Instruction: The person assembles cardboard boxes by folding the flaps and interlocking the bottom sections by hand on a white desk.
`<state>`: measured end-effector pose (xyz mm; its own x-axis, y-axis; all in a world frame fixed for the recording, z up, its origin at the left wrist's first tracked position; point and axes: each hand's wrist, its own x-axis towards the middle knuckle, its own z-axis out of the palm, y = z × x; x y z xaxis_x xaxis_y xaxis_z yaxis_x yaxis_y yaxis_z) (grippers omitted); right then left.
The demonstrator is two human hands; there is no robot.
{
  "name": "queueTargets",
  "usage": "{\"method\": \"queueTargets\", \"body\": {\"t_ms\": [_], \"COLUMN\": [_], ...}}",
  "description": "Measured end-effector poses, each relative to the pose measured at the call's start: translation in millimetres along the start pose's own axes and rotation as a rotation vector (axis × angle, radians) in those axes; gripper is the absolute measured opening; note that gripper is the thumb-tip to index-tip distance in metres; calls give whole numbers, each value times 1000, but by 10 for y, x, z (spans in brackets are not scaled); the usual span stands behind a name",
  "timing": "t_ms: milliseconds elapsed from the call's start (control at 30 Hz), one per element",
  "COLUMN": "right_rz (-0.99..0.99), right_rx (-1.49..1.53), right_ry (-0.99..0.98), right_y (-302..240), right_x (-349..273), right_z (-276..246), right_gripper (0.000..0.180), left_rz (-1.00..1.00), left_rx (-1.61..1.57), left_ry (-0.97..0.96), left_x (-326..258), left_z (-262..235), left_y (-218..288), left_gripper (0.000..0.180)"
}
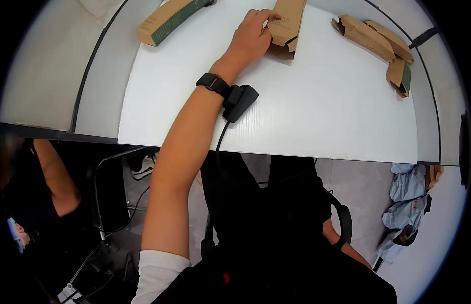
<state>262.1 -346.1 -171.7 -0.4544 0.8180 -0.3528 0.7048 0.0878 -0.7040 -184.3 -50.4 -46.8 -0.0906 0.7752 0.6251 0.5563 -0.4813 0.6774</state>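
At the far left, another person's bare arm [57,182] shows beside a chair. In the upper left of the frame a long brown-and-green box [167,24] lies on the white desk [316,116]. Further right, a cable [220,137] hangs over the desk's near edge from a black gadget [240,103] strapped to the left wrist. That left hand [249,40] reaches to the top centre, its fingers grasping the left edge of a brown box [290,21], whose near end is torn and gaping. I'd say a light hold on the firm side wall serves best here; squeezing near the ragged end could crush it, and the cable wants some slack. Lower right, the right arm [356,255] lies low by the armrest; I can't tell what those fingers are doing. Three battered boxes [367,39] huddle at the upper right, with grey bags [408,185] below.
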Motion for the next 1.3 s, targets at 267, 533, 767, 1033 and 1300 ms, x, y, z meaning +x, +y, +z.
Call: {"method": "queueTargets", "body": {"t_ms": [267, 533, 767, 1033, 1300], "right_rz": [-5, 4, 3, -14, -12], "right_rx": [-11, -23, -30, -34, -24], "right_ry": [0, 10, 11, 22, 30], "right_y": [59, 86, 118, 211, 260], "right_x": [-47, -89, -123, -189, -169], "right_z": [-65, -150, -227, -319, -397], "right_gripper": [44, 42, 40, 38, 36], "left_rz": [-10, -5, -37, -11, -19], "left_rx": [5, -24, -22, -10, -13], "left_ry": [-15, -20, -48, -28, -45], "left_x": [-18, 34, 78, 93, 138], "left_z": [26, 92, 69, 87, 166], "left_y": [-17, -19, 32, 84, 105], "left_gripper": [41, 40, 41, 42, 43]}}
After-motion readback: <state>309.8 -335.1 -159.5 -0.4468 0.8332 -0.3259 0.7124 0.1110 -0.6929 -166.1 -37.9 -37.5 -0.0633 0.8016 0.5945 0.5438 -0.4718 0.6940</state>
